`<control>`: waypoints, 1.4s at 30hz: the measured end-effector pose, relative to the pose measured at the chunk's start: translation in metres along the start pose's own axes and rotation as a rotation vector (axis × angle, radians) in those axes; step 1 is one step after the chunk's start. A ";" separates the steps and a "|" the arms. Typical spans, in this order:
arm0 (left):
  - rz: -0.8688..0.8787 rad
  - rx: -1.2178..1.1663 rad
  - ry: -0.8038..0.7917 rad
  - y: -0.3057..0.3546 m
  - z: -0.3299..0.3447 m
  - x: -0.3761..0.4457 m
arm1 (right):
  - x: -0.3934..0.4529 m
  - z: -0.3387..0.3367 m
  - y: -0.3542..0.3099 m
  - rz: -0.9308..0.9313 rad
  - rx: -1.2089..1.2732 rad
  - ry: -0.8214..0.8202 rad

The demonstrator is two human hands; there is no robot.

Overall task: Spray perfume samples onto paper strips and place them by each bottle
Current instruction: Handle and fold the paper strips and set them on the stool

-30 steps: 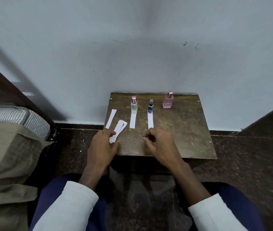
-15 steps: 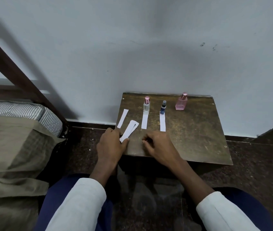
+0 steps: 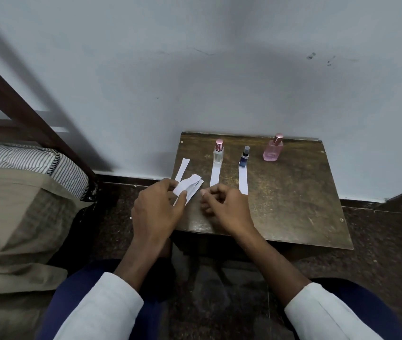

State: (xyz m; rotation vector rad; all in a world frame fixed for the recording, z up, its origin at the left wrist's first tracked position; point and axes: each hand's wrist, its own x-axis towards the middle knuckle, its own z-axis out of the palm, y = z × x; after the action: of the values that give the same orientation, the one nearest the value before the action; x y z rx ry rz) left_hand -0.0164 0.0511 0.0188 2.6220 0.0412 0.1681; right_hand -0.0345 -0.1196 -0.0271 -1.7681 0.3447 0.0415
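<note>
Three bottles stand at the back of a small dark wooden table (image 3: 293, 204): a clear bottle (image 3: 218, 153) with a pink cap, a small dark blue bottle (image 3: 244, 158), and a pink bottle (image 3: 273, 148). One white strip (image 3: 215, 174) lies in front of the clear bottle, and another strip (image 3: 243, 179) in front of the blue one. No strip lies by the pink bottle. My left hand (image 3: 157, 209) pinches a small bunch of paper strips (image 3: 188, 186) at the table's left edge. My right hand (image 3: 224, 208) rests beside it with curled fingers, holding nothing.
A single loose strip (image 3: 182, 169) lies near the table's left rim. A bed with a striped mattress (image 3: 35, 163), beige bedding and a dark wooden frame stands at the left. A pale wall rises right behind the table.
The camera has shifted, so the table sits further right in view. Both hands stay near the table's front left, the left still holding the strips.
</note>
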 end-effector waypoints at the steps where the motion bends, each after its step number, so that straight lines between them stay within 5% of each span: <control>1: 0.021 -0.011 0.009 0.002 -0.001 -0.003 | 0.001 0.003 -0.003 0.104 0.178 -0.023; 6: 0.141 0.021 -0.039 0.004 -0.001 -0.019 | 0.009 0.013 -0.012 0.352 0.675 -0.077; 10: 0.186 -0.010 -0.069 0.002 0.000 -0.020 | 0.010 0.021 -0.011 0.374 0.628 -0.002; 15: 0.065 -0.321 -0.022 -0.016 0.002 0.005 | 0.009 0.015 -0.010 0.337 0.592 -0.031; 22: -0.130 -0.657 -0.447 -0.007 0.014 0.013 | 0.002 0.007 -0.017 0.348 0.679 -0.115; 31: -0.191 -0.784 -0.473 -0.002 0.022 0.017 | 0.001 -0.007 -0.019 0.260 0.487 -0.148; 35: -0.258 -0.780 -0.414 0.007 0.022 0.016 | -0.004 -0.009 -0.019 0.074 0.320 -0.172; 40: -0.311 -0.896 -0.341 0.011 0.022 0.017 | -0.012 -0.020 -0.020 -0.689 -0.291 -0.105; 42: -0.313 -0.921 -0.371 0.011 0.025 0.017 | -0.012 -0.021 -0.018 -0.851 -0.418 -0.090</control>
State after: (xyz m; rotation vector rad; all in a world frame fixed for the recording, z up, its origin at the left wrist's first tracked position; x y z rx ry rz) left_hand 0.0037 0.0303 0.0051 1.6629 0.1933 -0.3366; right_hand -0.0451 -0.1338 -0.0031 -2.1879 -0.5350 -0.4396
